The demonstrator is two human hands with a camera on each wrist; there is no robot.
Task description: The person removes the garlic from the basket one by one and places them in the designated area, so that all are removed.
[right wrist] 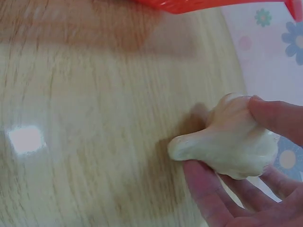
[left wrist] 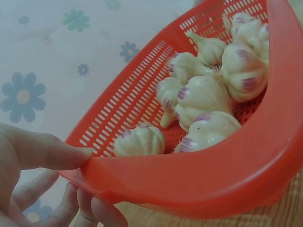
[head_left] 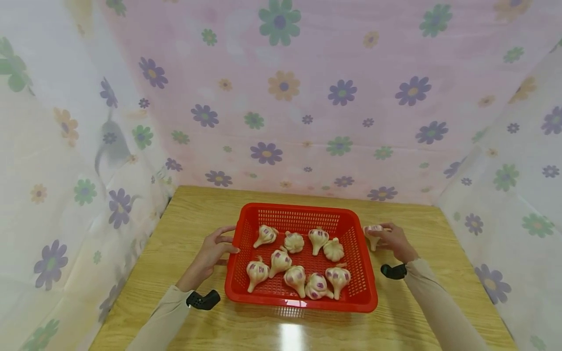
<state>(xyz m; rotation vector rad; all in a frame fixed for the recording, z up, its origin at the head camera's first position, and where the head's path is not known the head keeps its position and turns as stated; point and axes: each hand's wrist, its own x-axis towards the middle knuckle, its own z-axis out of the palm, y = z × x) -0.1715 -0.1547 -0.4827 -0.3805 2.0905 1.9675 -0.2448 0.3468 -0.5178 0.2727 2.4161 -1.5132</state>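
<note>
A red plastic basket with slotted walls sits in the middle of the wooden table, holding several garlic bulbs with purple streaks. My left hand grips its left side. In the left wrist view the thumb lies over the basket rim and the fingers curl below it. To the right of the basket, my right hand holds one more garlic bulb between thumb and fingers, low over the table. That bulb's stem points toward the left in the right wrist view.
The wooden table runs up to flower-printed cloth at the back and on both sides. Black wrist-worn devices sit at both sleeves. Light glares off the table in front of the basket.
</note>
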